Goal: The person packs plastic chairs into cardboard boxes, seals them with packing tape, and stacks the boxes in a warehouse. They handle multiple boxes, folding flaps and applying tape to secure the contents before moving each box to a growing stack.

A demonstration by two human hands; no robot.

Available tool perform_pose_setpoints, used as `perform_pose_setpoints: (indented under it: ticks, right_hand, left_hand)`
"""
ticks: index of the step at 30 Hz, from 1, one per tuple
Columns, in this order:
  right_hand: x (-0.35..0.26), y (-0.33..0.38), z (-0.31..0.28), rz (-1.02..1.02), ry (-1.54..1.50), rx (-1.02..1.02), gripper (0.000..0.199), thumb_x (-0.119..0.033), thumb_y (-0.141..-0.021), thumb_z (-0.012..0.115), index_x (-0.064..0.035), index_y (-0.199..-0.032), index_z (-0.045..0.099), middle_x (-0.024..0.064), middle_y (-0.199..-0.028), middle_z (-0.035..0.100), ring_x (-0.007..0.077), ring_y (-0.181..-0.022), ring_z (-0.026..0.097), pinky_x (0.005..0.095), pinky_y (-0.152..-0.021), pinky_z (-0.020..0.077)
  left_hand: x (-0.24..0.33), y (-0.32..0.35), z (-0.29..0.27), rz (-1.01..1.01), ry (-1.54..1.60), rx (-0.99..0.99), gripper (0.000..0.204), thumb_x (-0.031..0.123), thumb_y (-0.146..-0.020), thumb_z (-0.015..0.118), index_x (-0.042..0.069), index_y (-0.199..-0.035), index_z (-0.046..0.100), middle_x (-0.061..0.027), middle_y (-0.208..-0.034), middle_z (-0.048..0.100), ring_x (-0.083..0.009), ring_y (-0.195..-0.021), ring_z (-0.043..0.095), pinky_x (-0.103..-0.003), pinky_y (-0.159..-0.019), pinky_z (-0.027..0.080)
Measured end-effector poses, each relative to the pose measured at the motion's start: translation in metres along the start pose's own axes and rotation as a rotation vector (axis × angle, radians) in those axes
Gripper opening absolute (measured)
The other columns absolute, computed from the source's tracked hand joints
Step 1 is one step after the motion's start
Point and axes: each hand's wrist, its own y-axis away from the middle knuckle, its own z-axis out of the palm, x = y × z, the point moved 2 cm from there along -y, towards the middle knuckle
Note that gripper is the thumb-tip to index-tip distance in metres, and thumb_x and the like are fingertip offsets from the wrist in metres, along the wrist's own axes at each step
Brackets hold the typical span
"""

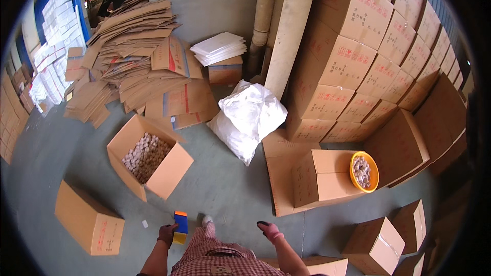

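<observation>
My left hand (166, 234), in a dark glove, is closed on a blue and yellow block-shaped object (180, 221) with an orange end. What kind of thing it is I cannot make out. My right hand (270, 230), in a pink glove with dark fingers, is held out to the right with its fingers apart and nothing in it. Ahead on the left, an open carton (171, 174) holds many small pale wrapped pieces (146, 157). To the right, a yellow basin (376, 178) of similar pieces (361, 172) sits on a closed carton (332, 161).
A large white sack (250, 115) lies ahead on the grey floor, beside a heap of flattened cardboard (130, 56). Stacked cartons (348, 61) rise high at the right. Other cartons stand at the near left (89, 220) and near right (376, 245). White sheets (219, 47) top a small box.
</observation>
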Motion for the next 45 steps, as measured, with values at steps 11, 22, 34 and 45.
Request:
perform_pose_setpoints:
  ticks: [11,22,34,45]
  right_hand:
    - [0.122,-0.036,-0.079,0.391,-0.562,0.555,0.016,-0.021,-0.076,0.060,-0.0052,-0.076,0.062,0.0037,-0.066,0.059,0.0159,-0.053,0.053,0.0288,-0.048,0.0423]
    - [0.122,-0.053,-0.078,0.190,0.627,0.230,0.020,-0.019,-0.081,0.056,-0.0027,-0.090,0.063,0.0059,-0.084,0.064,0.0158,-0.075,0.058,0.0306,-0.067,0.0472]
    - [-0.258,-0.157,-0.239,0.186,-0.915,1.004,0.027,-0.025,-0.083,0.058,-0.0117,-0.105,0.064,-0.0063,-0.076,0.057,0.0031,-0.055,0.038,0.0186,-0.046,0.0284]
    - [-0.181,-0.213,-0.038,0.588,-0.519,0.605,0.043,-0.047,-0.077,0.053,-0.0195,-0.110,0.061,0.0083,-0.106,0.063,0.0216,-0.097,0.057,0.0310,-0.087,0.0417]
  left_hand:
    - [0.252,-0.339,0.110,-0.257,-0.041,-0.231,0.043,0.032,-0.062,0.072,0.001,-0.090,0.064,-0.0143,-0.088,0.064,-0.0237,-0.079,0.060,-0.035,-0.074,0.046]
    - [0.479,-0.520,0.283,0.105,0.098,-0.363,0.038,0.023,-0.061,0.071,0.002,-0.091,0.060,-0.0106,-0.081,0.063,-0.0199,-0.072,0.059,-0.032,-0.069,0.046]
    - [0.560,-0.766,0.369,0.535,-0.590,-0.248,0.057,0.016,-0.064,0.064,0.009,-0.119,0.047,-0.0150,-0.099,0.061,-0.0304,-0.090,0.059,-0.037,-0.080,0.046]
    - [0.533,-0.684,0.478,0.453,-0.389,-1.002,0.027,0.021,-0.065,0.066,0.001,-0.082,0.063,-0.0115,-0.075,0.063,-0.0183,-0.068,0.058,-0.030,-0.066,0.047]
